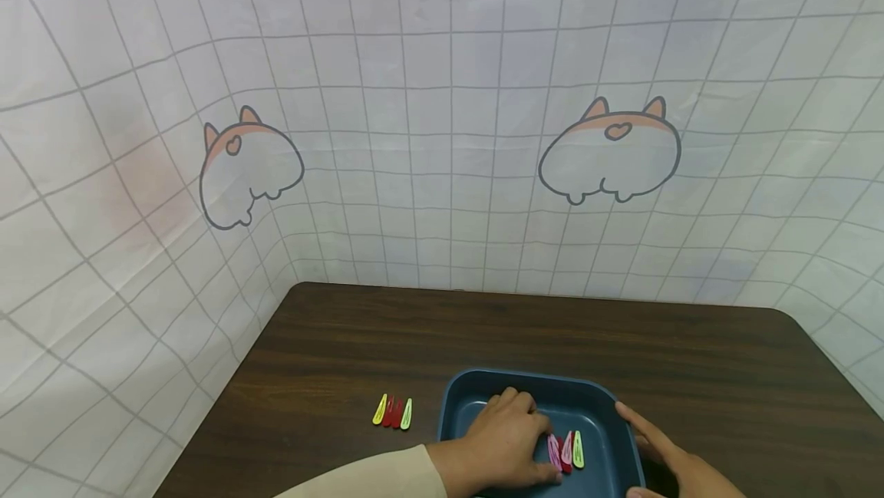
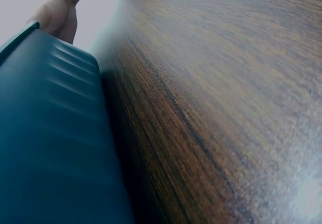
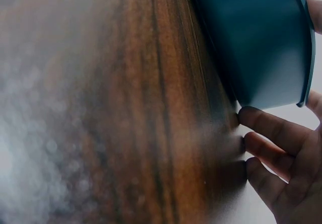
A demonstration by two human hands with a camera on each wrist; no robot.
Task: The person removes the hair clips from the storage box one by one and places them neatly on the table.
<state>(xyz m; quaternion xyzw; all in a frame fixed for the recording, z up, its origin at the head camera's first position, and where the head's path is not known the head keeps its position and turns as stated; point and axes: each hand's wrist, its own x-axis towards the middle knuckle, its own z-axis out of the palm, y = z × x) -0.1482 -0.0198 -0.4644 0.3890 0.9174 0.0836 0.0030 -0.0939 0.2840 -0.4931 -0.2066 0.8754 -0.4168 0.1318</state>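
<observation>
In the head view, my left hand (image 1: 507,436) reaches palm down into a blue rectangular tray (image 1: 452,406). Its thumb and index finger lie at the left of a row of snap hair clips: a purple-pink one (image 1: 554,452), a red one (image 1: 565,467), a pink one (image 1: 568,449) and a light green one (image 1: 578,450). The undersides of the left fingers are hidden, so a grip on a clip cannot be confirmed. My right hand (image 1: 680,461) rests against the tray's right side, its fingers (image 3: 274,126) extended near the tray's outer wall (image 3: 256,48).
Left of the tray, a yellow clip (image 1: 380,409), two red clips (image 1: 392,412) and a light green clip (image 1: 407,413) lie side by side on the dark wooden table (image 1: 331,344). A white grid-patterned curtain (image 1: 428,137) surrounds the table's back and sides.
</observation>
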